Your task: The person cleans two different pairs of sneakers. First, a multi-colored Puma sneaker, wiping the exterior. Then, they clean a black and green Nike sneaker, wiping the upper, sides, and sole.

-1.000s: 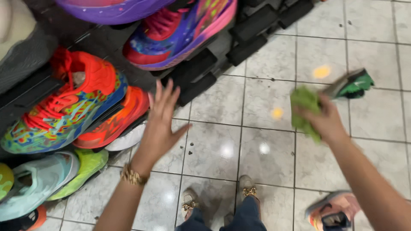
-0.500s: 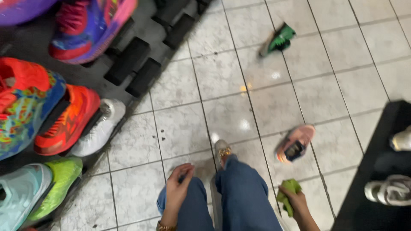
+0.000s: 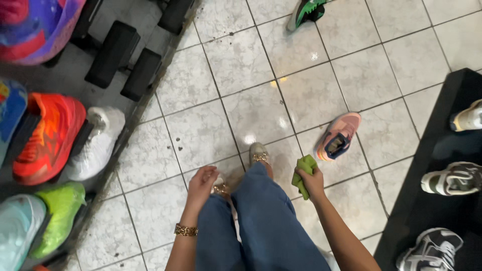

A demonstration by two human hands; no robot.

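While the right hand [image 3: 312, 181] hung beside the thigh, its fingers clenched a crumpled green cloth [image 3: 304, 170]. The left hand [image 3: 202, 184] hung empty, fingers loosely curled, and a pink sneaker [image 3: 338, 136] lay on the tiled floor [image 3: 241, 100] nearby.

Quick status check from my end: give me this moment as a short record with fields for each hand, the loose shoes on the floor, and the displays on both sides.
left hand: empty, fingers curled, over the left thigh of the blue jeans
right hand: grips a green cloth
floor: pale tiles; pink sneaker lying ahead of the right hand; green and black shoe farther off
left side: wall rack with orange sneaker, white sneaker, lime sneaker
right side: black platform with grey and white sneakers
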